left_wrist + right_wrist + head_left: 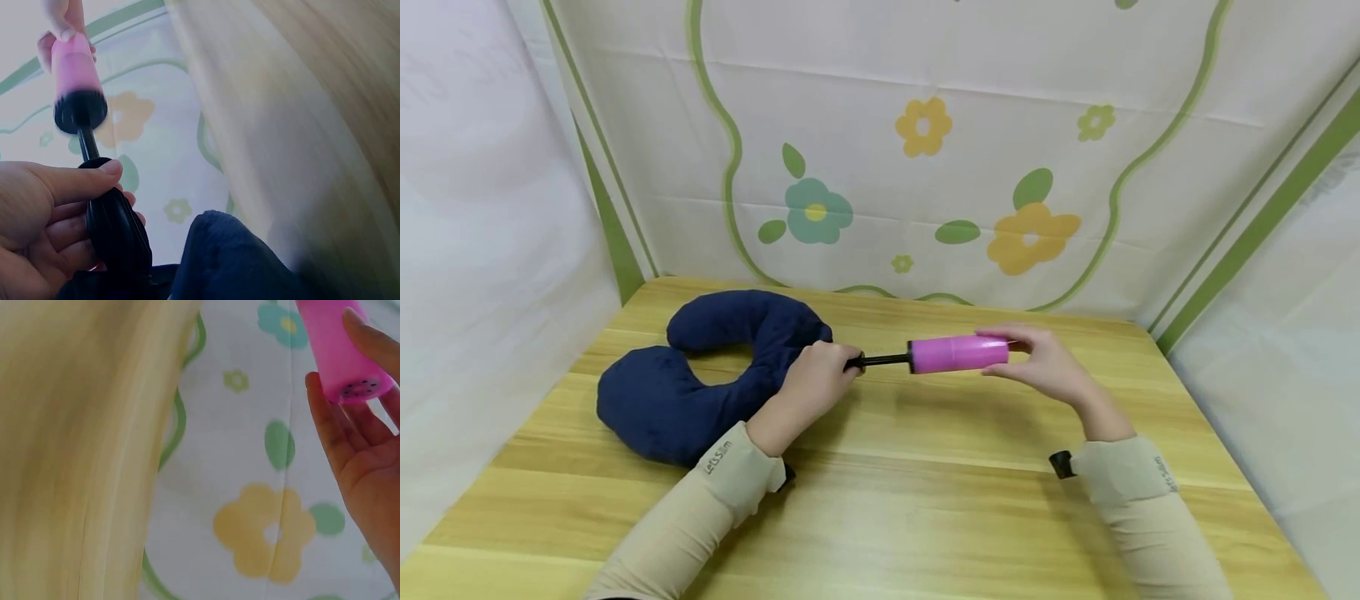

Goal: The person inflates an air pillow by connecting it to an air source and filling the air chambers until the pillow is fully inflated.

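Above the tabletop (895, 517), left hand (820, 377) and right hand (1051, 362) grip a pump (957, 354).

Table (880, 517) in front; cloth (865, 83) behind, with a left cloth (482, 233) and a right cloth (1300, 300) at the sides. Pillow (775, 333) on the table's left half, its gap facing left. Pump (940, 355) crosswise above the table, right of the pillow: handle (856, 362) at left, rod (886, 360) between, barrel (966, 353) at right. Left hand (816, 379) around the handle, beside the pillow's right side; right hand (1048, 362) at the barrel's right end.
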Motion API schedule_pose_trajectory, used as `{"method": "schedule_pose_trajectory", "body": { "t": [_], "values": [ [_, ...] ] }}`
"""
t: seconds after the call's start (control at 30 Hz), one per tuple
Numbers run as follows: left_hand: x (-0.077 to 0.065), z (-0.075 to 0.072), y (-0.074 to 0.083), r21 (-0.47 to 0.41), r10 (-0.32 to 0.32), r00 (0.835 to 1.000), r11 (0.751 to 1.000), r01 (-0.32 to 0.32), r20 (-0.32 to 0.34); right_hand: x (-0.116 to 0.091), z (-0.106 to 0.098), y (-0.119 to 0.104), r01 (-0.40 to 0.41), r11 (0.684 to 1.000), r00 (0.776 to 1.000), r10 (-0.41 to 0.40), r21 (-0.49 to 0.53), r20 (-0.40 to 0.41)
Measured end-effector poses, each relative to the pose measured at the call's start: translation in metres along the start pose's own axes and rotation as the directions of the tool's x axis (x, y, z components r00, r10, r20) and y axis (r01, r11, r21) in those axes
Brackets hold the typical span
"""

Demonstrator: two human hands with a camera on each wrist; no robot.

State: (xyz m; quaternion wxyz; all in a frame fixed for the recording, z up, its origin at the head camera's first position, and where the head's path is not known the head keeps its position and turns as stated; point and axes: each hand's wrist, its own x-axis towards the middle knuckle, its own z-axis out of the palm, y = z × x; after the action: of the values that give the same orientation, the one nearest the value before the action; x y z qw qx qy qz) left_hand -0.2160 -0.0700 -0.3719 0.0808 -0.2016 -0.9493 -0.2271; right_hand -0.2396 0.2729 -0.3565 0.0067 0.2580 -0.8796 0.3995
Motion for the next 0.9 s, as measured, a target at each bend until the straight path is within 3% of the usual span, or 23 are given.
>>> {"method": "schedule_pose_trajectory", "body": {
  "t": [0.1, 0.2, 0.43, 0.53, 0.63, 0.8, 0.9],
  "values": [
    [-0.001, 0.000, -0.001, 0.010, 0.008, 1.000, 1.000, -0.008, 0.008, -0.008, -0.013, 0.006, -0.094, 0.994, 0.996, 0.093, 0.053, 0.009],
    [-0.003, 0.002, -0.001, 0.031, 0.018, 1.000, 0.999, -0.018, -0.005, -0.009, -0.011, 0.005, -0.104, 0.994, 0.995, 0.104, 0.041, 0.011],
    [-0.002, 0.011, 0.003, 0.090, 0.060, 0.997, 0.994, -0.056, -0.044, 0.007, 0.037, -0.007, 0.127, 0.989, 0.992, -0.125, -0.072, 0.035],
    [0.001, 0.011, 0.002, 0.069, 0.040, 0.999, 0.997, -0.037, -0.032, 0.009, 0.042, -0.009, 0.173, 0.981, 0.985, -0.172, -0.090, 0.023],
    [0.003, 0.010, 0.000, 0.042, 0.030, 0.999, 0.999, -0.029, -0.014, 0.009, 0.031, -0.007, 0.133, 0.989, 0.991, -0.132, -0.070, 0.028],
    [0.001, 0.007, -0.005, 0.015, 0.026, 1.000, 1.000, -0.026, -0.002, -0.002, 0.003, 0.008, -0.037, 0.999, 0.999, 0.037, 0.025, 0.021],
    [0.001, 0.009, -0.006, 0.021, 0.041, 0.999, 0.999, -0.040, -0.010, -0.006, 0.000, 0.013, -0.082, 0.994, 0.997, 0.082, 0.065, -0.003]
  ]
}}
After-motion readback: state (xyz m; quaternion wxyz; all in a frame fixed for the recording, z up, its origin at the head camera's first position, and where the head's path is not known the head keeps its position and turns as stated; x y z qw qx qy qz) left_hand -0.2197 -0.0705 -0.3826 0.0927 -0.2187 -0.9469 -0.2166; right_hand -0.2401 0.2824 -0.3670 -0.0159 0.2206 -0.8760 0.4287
